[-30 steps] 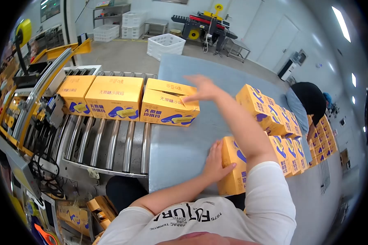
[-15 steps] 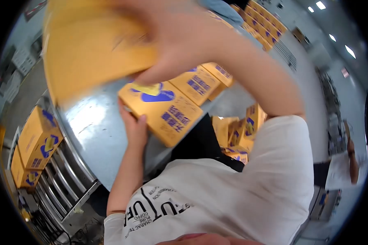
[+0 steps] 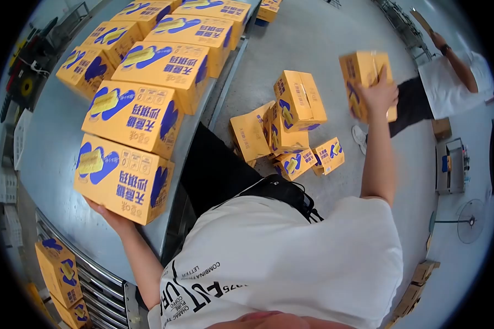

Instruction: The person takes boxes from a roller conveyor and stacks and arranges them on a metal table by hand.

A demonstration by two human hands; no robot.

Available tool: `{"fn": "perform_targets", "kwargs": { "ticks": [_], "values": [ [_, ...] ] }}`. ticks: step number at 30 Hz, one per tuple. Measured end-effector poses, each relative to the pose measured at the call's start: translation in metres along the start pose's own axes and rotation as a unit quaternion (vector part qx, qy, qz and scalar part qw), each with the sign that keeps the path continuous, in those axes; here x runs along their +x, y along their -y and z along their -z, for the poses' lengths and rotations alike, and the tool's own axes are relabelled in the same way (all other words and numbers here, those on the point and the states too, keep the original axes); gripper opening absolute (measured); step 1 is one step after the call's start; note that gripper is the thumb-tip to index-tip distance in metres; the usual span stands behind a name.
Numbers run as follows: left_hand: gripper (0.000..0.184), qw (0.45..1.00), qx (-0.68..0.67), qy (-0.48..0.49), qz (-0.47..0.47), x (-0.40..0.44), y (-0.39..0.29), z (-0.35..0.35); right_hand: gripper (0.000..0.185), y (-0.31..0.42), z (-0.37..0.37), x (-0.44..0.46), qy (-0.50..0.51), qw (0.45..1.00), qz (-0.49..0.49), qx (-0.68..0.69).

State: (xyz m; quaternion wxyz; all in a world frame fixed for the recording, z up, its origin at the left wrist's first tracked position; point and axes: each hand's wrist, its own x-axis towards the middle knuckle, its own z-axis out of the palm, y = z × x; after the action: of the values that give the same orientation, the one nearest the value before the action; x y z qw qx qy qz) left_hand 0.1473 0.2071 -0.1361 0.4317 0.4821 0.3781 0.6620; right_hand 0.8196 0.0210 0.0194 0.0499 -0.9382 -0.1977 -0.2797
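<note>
Change: the held box [image 3: 352,68] is now hanging out over the floor [image 3: 247,74], whereas half a second ago a blurred box was looming above the bench [image 3: 49,148] under the right hand [image 3: 380,94]; the floor pile [image 3: 291,131] is now showing more fully.
Held box's place: it is hovering well apart from the bench's long edge beside the person's legs, past the floor pile.
Right hand: it is gripping the held box, fingers spreading over the seamed face, with the box lying beyond the wrist.
Held box's look: it is showing yellow-orange card, a pale seam and blue print that is blurring too much to read.
Left hand [image 3: 108,216]: it is still touching the end of the near box [image 3: 118,170]; its fingers are partly hiding, so I cannot tell how wide it is.
Near box: it is sitting by the bench's corner nearest the rollers [image 3: 101,274], ending a row of boxes [image 3: 162,63] along the long edge.
Floor pile: several yellow boxes are leaning together or stacking up.
Rollers: they are carrying two boxes [image 3: 59,271] beyond the bench's short edge.
Other person [image 3: 450,79]: they are standing past the held box, wearing a white shirt.
</note>
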Motion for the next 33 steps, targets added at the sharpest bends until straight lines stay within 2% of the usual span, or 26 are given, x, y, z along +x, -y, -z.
{"fn": "perform_targets", "kwargs": {
  "ticks": [3, 5, 6, 7, 8, 9, 10, 11, 12, 14, 16, 18, 19, 20, 21, 22, 23, 24, 26, 27, 28, 30, 32, 33],
  "values": [
    [0.091, 1.000, -0.004, -0.011, 0.020, 0.001, 0.009, 0.016, 0.119, -0.053, -0.064, -0.042, 0.147, 0.978, -0.143, -0.039],
    [0.089, 0.999, -0.023, -0.021, 0.034, 0.001, 0.011, 0.014, 0.121, -0.087, -0.131, -0.084, 0.156, 0.965, -0.206, -0.042],
    [0.087, 0.998, -0.037, -0.026, 0.044, 0.001, 0.007, 0.011, 0.125, -0.110, -0.171, -0.108, 0.194, 0.959, -0.207, -0.019],
    [0.085, 0.997, -0.050, -0.031, 0.055, 0.000, 0.006, 0.009, 0.127, -0.108, -0.176, -0.131, 0.270, 0.929, -0.253, 0.012],
    [0.082, 0.996, -0.062, -0.034, 0.059, -0.002, 0.010, 0.015, 0.124, -0.124, -0.222, -0.160, 0.335, 0.908, -0.245, 0.050],
    [0.080, 0.995, -0.074, -0.037, 0.063, 0.000, 0.007, 0.013, 0.103, -0.165, -0.324, -0.210, 0.385, 0.905, -0.164, 0.078],
    [0.078, 0.993, -0.085, -0.041, 0.067, 0.000, 0.017, 0.024, 0.093, -0.194, -0.407, -0.252, 0.605, 0.788, -0.047, 0.103],
    [0.076, 0.993, -0.091, -0.028, 0.072, -0.001, 0.016, 0.020, 0.094, -0.188, -0.372, -0.284, 0.648, 0.747, -0.044, 0.139],
    [0.075, 0.992, -0.097, -0.017, 0.075, -0.004, 0.009, 0.011, 0.096, -0.129, -0.278, -0.280, 0.665, 0.729, 0.156, -0.043],
    [0.073, 0.992, -0.075, -0.007, 0.105, -0.002, -0.006, 0.000, 0.101, -0.124, -0.301, -0.322, 0.631, 0.770, 0.069, -0.066],
    [0.074, 0.994, -0.086, -0.005, 0.067, -0.002, -0.003, -0.002, 0.098, -0.115, -0.305, -0.322, 0.636, 0.769, 0.035, -0.046],
    [0.076, 0.997, -0.066, -0.011, 0.033, -0.003, 0.000, -0.001, 0.082, -0.132, -0.307, -0.274, 0.694, 0.714, 0.087, 0.031],
    [0.066, 0.997, -0.038, -0.047, 0.038, 0.000, 0.000, -0.002, 0.073, -0.131, -0.288, -0.247, 0.633, 0.771, 0.041, 0.062],
    [0.064, 0.993, -0.070, -0.063, 0.067, 0.004, -0.004, -0.005, 0.058, -0.132, -0.313, -0.220, 0.614, 0.786, 0.034, 0.055],
    [0.062, 0.987, -0.102, -0.080, 0.094, 0.008, -0.008, -0.009, 0.044, -0.123, -0.303, -0.195, 0.350, 0.926, -0.084, 0.109],
    [0.058, 0.983, -0.098, -0.094, 0.121, 0.013, -0.012, -0.009, 0.027, -0.101, -0.292, -0.162, 0.106, 0.965, -0.159, 0.181],
    [0.062, 0.981, -0.128, -0.068, 0.131, 0.016, 0.004, 0.014, 0.026, -0.076, -0.258, -0.120, 0.003, 0.949, -0.208, 0.237],
    [0.064, 0.982, -0.122, -0.079, 0.117, 0.017, 0.009, 0.016, 0.023, -0.058, -0.249, -0.081, -0.062, 0.919, -0.208, 0.328],
    [0.066, 0.990, -0.094, -0.083, 0.068, 0.017, 0.025, 0.020, 0.027, 0.018, -0.178, -0.018, -0.135, 0.847, -0.093, 0.506],
    [0.068, 0.994, -0.074, -0.076, 0.032, 0.016, 0.033, 0.024, 0.024, 0.056, -0.150, 0.005, -0.117, 0.809, -0.034, 0.575],
    [0.071, 0.998, -0.003, -0.053, -0.012, 0.013, 0.031, 0.024, 0.021, 0.096, -0.108, 0.015, -0.066, 0.797, -0.001, 0.601],
    [0.070, 0.998, 0.019, -0.057, 0.016, 0.013, 0.017, 0.019, 0.018, 0.181, -0.032, 0.008, 0.002, 0.718, 0.107, 0.687],
    [0.068, 0.996, 0.030, -0.062, 0.053, 0.013, 0.004, 0.016, 0.022, 0.251, 0.063, -0.042, 0.028, 0.690, 0.305, 0.656],
    [0.067, 0.995, 0.032, -0.063, 0.069, 0.011, -0.005, 0.016, 0.031, 0.279, 0.097, -0.077, 0.051, 0.672, 0.385, 0.631]
  ]
}}
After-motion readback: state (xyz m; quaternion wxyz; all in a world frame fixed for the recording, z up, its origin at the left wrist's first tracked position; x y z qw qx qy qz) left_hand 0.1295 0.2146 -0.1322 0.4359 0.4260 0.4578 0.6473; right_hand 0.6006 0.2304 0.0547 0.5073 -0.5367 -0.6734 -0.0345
